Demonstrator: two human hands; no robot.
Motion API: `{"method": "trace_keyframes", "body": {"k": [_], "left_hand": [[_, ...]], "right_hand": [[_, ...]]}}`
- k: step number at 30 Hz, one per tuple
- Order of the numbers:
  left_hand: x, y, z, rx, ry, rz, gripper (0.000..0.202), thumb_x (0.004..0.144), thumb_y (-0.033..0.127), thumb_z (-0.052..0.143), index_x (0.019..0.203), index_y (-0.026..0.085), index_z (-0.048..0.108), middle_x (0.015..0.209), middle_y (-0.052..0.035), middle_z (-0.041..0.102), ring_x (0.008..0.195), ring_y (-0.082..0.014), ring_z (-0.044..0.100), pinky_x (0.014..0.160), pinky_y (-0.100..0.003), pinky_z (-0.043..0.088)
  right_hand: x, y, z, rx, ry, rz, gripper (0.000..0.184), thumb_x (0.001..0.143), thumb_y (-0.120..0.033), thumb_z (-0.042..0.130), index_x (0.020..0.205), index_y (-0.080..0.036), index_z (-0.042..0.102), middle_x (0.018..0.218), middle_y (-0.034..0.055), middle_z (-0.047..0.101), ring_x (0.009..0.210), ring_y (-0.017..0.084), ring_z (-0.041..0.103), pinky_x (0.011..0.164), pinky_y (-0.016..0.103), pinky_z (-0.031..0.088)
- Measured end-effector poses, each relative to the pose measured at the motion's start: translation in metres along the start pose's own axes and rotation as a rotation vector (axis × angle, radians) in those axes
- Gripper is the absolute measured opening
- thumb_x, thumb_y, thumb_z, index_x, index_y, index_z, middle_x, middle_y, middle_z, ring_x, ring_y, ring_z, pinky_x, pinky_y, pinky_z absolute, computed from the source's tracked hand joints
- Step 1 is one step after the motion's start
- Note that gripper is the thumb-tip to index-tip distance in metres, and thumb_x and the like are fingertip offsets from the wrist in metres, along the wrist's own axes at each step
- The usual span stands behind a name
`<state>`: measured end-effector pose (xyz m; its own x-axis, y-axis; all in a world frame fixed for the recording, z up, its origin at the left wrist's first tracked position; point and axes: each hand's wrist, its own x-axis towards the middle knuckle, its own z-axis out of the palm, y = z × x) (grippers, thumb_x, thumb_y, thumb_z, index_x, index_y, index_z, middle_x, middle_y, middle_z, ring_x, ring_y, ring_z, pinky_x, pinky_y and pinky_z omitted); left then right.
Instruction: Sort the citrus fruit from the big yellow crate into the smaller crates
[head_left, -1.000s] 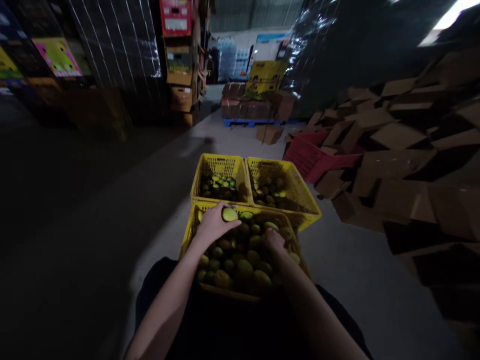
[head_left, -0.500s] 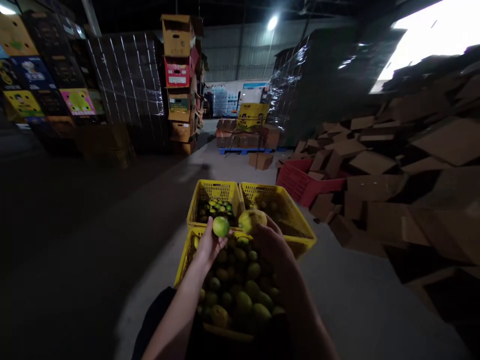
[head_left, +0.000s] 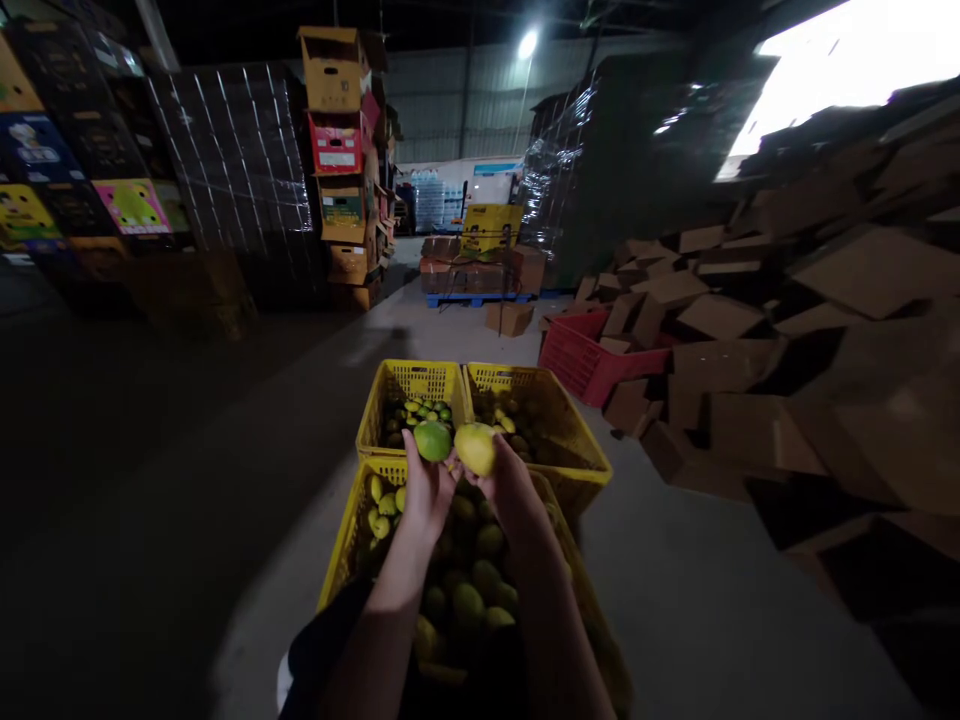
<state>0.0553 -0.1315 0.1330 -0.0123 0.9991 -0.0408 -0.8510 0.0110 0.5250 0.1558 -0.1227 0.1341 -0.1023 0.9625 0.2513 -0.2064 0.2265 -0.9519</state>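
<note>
My left hand (head_left: 426,492) is closed around a round green lemon (head_left: 433,441). Beside it, my right hand (head_left: 511,488) grips a larger yellow lemon (head_left: 475,449), its fingers partly hidden behind the fruit. Both hands are held close together above the near yellow crate (head_left: 339,545). Green and yellow lemons (head_left: 469,603) lie inside that crate, partly covered by my forearms. Behind it, the far left crate (head_left: 365,425) holds small green and yellow fruits. The far right crate (head_left: 577,440) has some fruit in its shaded left part.
A red crate (head_left: 574,355) stands right of the yellow ones, against a heap of flattened and open cardboard boxes (head_left: 757,420). Further back are a tall stack of cartons (head_left: 341,150), a loaded blue pallet (head_left: 476,299) and wrapped pallet stacks (head_left: 232,180). Grey floor (head_left: 285,430) lies around the crates.
My right hand has lowered slightly and turned its lemon, so a smoother yellow side faces me. The green lemon has turned in my left hand too. The view has shifted a little right.
</note>
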Motion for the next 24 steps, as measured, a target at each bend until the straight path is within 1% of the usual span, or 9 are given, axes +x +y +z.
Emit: {"method": "trace_keyframes", "body": {"k": [1,3,6,9,12,14,19,21,24], "left_hand": [[0.000,0.001,-0.001,0.007,0.012,0.007,0.056,0.085,0.069,0.045,0.093,0.017,0.066,0.083,-0.0053,0.068,0.072,-0.0152,0.062,0.072,-0.027,0.053],[-0.002,0.005,-0.001,0.016,0.036,0.025,0.053,0.087,0.065,0.046,0.091,0.016,0.066,0.085,-0.0061,0.069,0.073,-0.0148,0.063,0.072,-0.026,0.053],[-0.004,0.014,-0.001,0.034,0.082,0.066,0.046,0.088,0.059,0.049,0.092,0.017,0.067,0.088,-0.0057,0.070,0.073,-0.0142,0.063,0.070,-0.024,0.053],[-0.006,0.019,-0.001,0.085,0.118,0.092,0.039,0.088,0.054,0.054,0.106,0.022,0.067,0.104,-0.0038,0.070,0.086,-0.0132,0.065,0.072,-0.021,0.051],[-0.006,0.018,-0.003,0.155,0.069,0.168,0.040,0.086,0.050,0.060,0.118,0.028,0.062,0.116,-0.0019,0.067,0.096,-0.0132,0.063,0.073,-0.019,0.049],[-0.006,0.015,-0.005,0.217,0.038,0.216,0.043,0.084,0.051,0.061,0.120,0.028,0.061,0.119,-0.0024,0.065,0.098,-0.0143,0.063,0.072,-0.020,0.049],[-0.005,0.011,-0.008,0.381,0.032,0.271,0.043,0.084,0.057,0.056,0.116,0.028,0.061,0.126,-0.0015,0.062,0.103,-0.0156,0.061,0.074,-0.020,0.049],[-0.005,0.011,-0.009,0.414,0.021,0.286,0.045,0.084,0.059,0.056,0.116,0.028,0.061,0.128,-0.0016,0.061,0.105,-0.0160,0.061,0.076,-0.020,0.049],[-0.006,0.011,-0.009,0.439,-0.004,0.291,0.047,0.084,0.060,0.054,0.118,0.028,0.060,0.132,-0.0026,0.058,0.111,-0.0174,0.059,0.080,-0.022,0.049]], "right_hand": [[-0.001,-0.002,0.000,0.053,0.001,0.029,0.051,0.078,-0.065,0.053,0.098,-0.021,0.068,0.084,0.0084,0.073,0.087,0.029,0.068,0.073,0.040,0.055],[-0.003,-0.006,0.000,0.124,0.007,0.051,0.042,0.070,-0.054,0.069,0.096,-0.022,0.067,0.093,0.0065,0.073,0.090,0.027,0.067,0.078,0.038,0.054],[-0.003,-0.009,0.002,0.117,0.079,-0.044,0.043,0.058,-0.035,0.082,0.096,-0.024,0.066,0.099,0.0028,0.071,0.093,0.024,0.065,0.084,0.036,0.052],[-0.001,-0.010,0.004,0.079,0.148,-0.123,0.050,0.054,-0.027,0.084,0.100,-0.027,0.065,0.102,0.0011,0.069,0.094,0.023,0.064,0.085,0.036,0.052],[-0.002,-0.010,0.004,0.076,0.177,-0.154,0.054,0.054,-0.024,0.084,0.104,-0.029,0.063,0.110,0.0015,0.067,0.099,0.024,0.064,0.087,0.038,0.053],[-0.003,-0.011,0.002,0.080,0.181,-0.162,0.057,0.054,-0.023,0.085,0.105,-0.029,0.062,0.114,0.0022,0.067,0.104,0.025,0.063,0.090,0.040,0.053],[-0.007,-0.015,-0.001,0.109,0.146,-0.135,0.061,0.049,-0.021,0.088,0.104,-0.029,0.063,0.116,0.0035,0.067,0.107,0.027,0.063,0.094,0.042,0.051],[-0.007,-0.016,-0.002,0.124,0.142,-0.124,0.061,0.047,-0.019,0.088,0.102,-0.028,0.064,0.114,0.0026,0.068,0.106,0.026,0.063,0.095,0.041,0.050],[-0.008,-0.017,-0.002,0.130,0.146,-0.115,0.060,0.048,-0.018,0.088,0.102,-0.029,0.064,0.112,0.0012,0.068,0.105,0.025,0.063,0.094,0.040,0.051]]}}
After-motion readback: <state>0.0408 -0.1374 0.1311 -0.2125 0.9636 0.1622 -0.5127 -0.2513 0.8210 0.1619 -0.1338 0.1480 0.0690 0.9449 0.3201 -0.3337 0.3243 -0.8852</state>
